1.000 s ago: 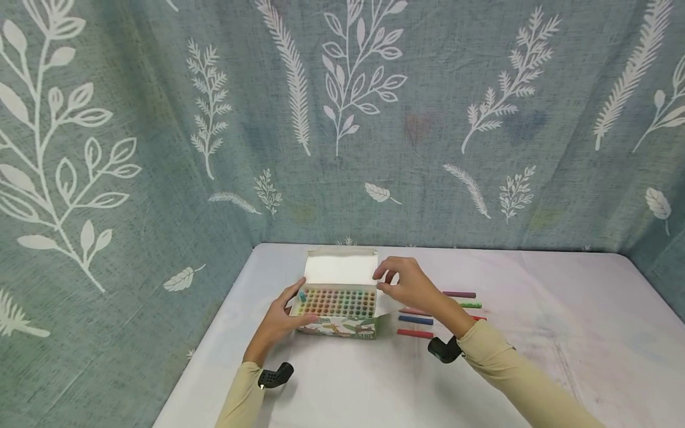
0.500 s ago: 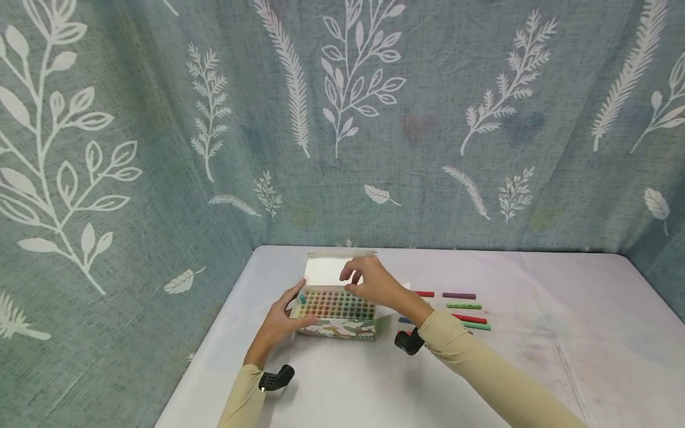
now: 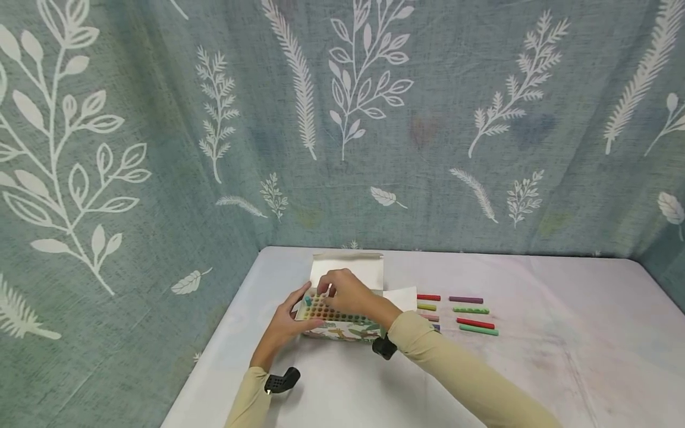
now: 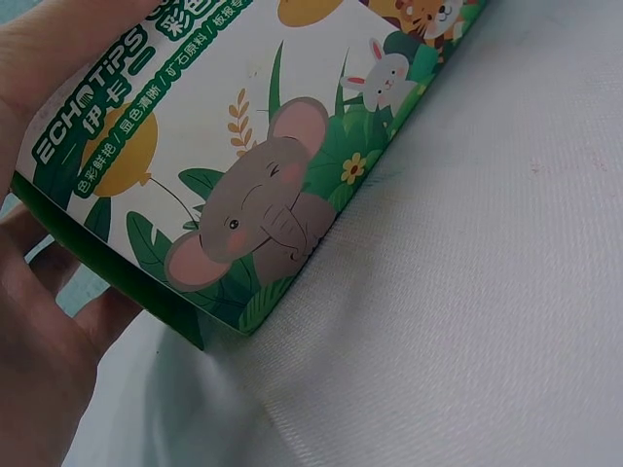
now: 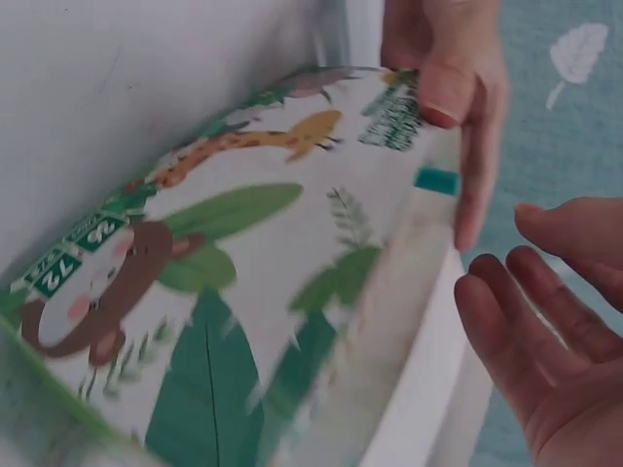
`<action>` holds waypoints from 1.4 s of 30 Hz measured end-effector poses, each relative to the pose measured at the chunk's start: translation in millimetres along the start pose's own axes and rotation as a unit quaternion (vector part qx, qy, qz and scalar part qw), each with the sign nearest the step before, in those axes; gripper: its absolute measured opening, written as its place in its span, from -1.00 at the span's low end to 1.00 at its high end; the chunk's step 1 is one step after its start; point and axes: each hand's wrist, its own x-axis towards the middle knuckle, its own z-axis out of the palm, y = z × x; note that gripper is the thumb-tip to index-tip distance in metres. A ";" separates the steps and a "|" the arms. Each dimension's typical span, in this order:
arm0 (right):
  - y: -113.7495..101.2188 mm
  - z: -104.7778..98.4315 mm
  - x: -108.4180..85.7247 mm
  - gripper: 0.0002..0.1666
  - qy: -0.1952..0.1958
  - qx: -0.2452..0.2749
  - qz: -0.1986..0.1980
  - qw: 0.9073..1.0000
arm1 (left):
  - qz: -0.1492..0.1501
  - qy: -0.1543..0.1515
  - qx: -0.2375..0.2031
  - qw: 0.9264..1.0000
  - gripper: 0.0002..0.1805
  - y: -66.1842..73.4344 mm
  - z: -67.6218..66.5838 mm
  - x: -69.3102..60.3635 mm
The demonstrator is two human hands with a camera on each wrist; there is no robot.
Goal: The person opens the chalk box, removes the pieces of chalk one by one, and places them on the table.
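Note:
A printed chalk box (image 3: pixel 342 331) stands on the table with its white lid (image 3: pixel 348 267) folded back. Rows of coloured chalk ends show inside, and one blue chalk (image 3: pixel 307 301) sticks up at the left corner. My left hand (image 3: pixel 289 324) grips the box's left end, thumb on the front and fingers behind. Over the box is my right hand (image 3: pixel 348 291), its fingers loosely bent near the blue chalk. In the right wrist view the thumb and fingers of this right hand (image 5: pixel 555 341) are apart with nothing between them, short of the blue chalk (image 5: pixel 437 181).
Several chalk sticks lie on the white table right of the box, among them a purple stick (image 3: pixel 465 300), a red stick (image 3: pixel 475 323) and a green stick (image 3: pixel 478 330). A white side flap (image 3: pixel 401 297) spreads from the box. A patterned curtain (image 3: pixel 374 148) hangs behind.
My right hand has moved left across the box, from beside its right end toward the blue chalk. More chalk sticks on the table are uncovered. The left hand keeps its hold.

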 end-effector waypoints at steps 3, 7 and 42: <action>0.4 9.3 6.1 -0.84 -0.005 0.006 -0.002 1.000 | 0.002 0.003 0.005 1.000 0.02 0.5 -0.1 -0.9; 2.3 20.7 15.4 -0.78 -0.009 0.013 0.006 1.000 | 0.008 0.006 0.003 1.000 0.00 1.3 0.0 -1.2; -2.9 44.0 33.7 -0.88 0.008 -0.058 0.011 0.998 | 0.008 0.004 0.035 0.999 -0.07 7.7 -2.3 -4.8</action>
